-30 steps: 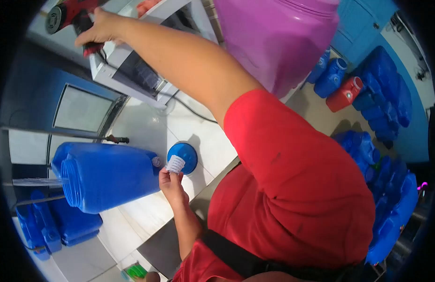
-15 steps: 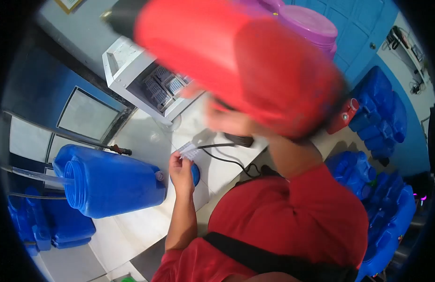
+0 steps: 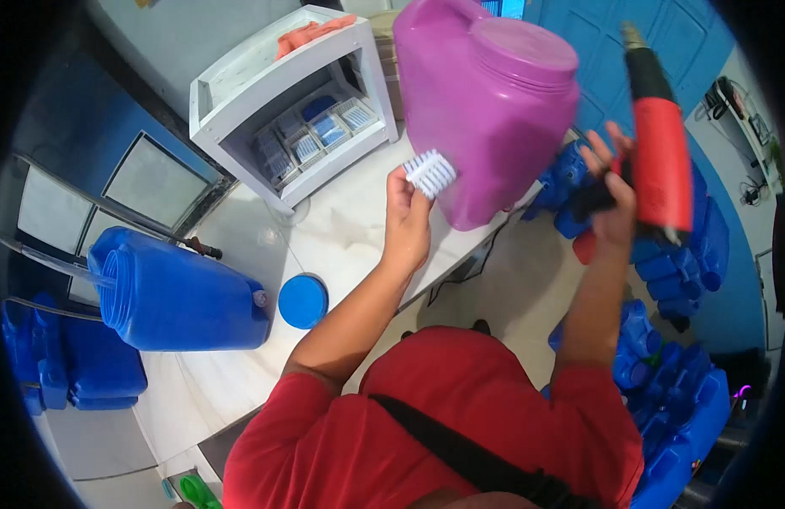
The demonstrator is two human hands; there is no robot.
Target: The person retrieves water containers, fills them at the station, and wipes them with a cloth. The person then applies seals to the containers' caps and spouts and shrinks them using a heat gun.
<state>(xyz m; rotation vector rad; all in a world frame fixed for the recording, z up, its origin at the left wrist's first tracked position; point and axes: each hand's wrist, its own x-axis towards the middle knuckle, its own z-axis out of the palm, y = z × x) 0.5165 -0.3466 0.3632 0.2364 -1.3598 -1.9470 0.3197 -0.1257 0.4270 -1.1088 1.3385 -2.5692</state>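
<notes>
My left hand (image 3: 407,222) pinches a small white printed paper strip (image 3: 430,174) close to the lower side of a large purple jug (image 3: 494,110). At the right, my right hand (image 3: 614,182) holds a red and black heat gun (image 3: 661,153) by its black handle, with the nozzle pointing up and away; some of its fingers are spread. The purple jug stands capped on the white tiled counter (image 3: 341,237). A round blue cap (image 3: 303,301) lies flat on the counter beside an open blue jug (image 3: 184,293).
A clear stream runs into the blue jug's mouth. Behind it stands a white shelf (image 3: 290,102) with small baskets inside and an orange cloth (image 3: 312,36) on top. Several blue jugs (image 3: 681,399) sit on the floor at right. A metal valve (image 3: 204,248) juts out above the counter.
The heat gun has swung from the upper left across to the right side. My left hand has carried the paper strip up and right from the blue cap to the purple jug.
</notes>
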